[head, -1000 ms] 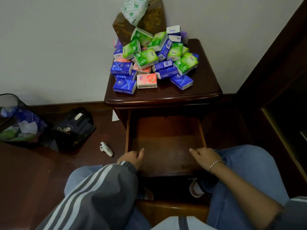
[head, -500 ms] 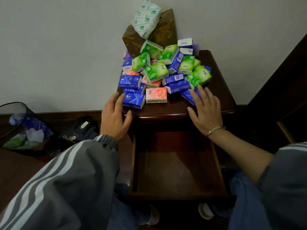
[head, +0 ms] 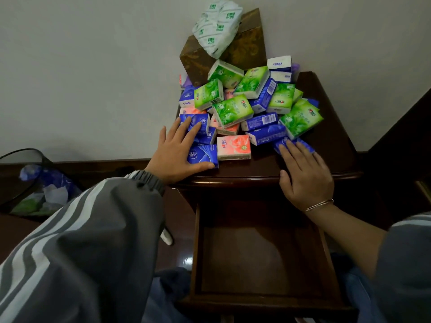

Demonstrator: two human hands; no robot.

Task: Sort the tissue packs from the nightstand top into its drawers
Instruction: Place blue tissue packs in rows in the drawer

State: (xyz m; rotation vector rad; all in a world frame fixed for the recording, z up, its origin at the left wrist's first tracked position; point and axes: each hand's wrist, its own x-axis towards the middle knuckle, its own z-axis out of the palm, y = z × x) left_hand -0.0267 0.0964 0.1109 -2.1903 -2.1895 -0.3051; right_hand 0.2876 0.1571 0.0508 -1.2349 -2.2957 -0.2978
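— Left hand is lying flat on the near-left corner of the tissue pack pile. Fingers are straight and spread over the blue ones, and the thumb is stretched along the front edge of the front-left blue pack. Doesn't look like it's gripping anything. How about the other one?

— Right hand, same deal tbh. Fingers straight, tips resting on the front-right blue pack, palm over the front lip of the nightstand worktop. Thin bracelet on that wrist.

— And where are the packs?

— All heaped on the worktop. Green packs are mostly up top, blue ones lower down, and a pink pack lies flat at the front between the two hands. Behind the heap a brown tissue box sits tilted by the wall with a white-and-green soft pack on it. The drawer is pulled out right under the front edge.

— Anything off to the side?

— Black mesh bin on the floor at left, crumpled stuff inside, next to the grey striped sleeve.
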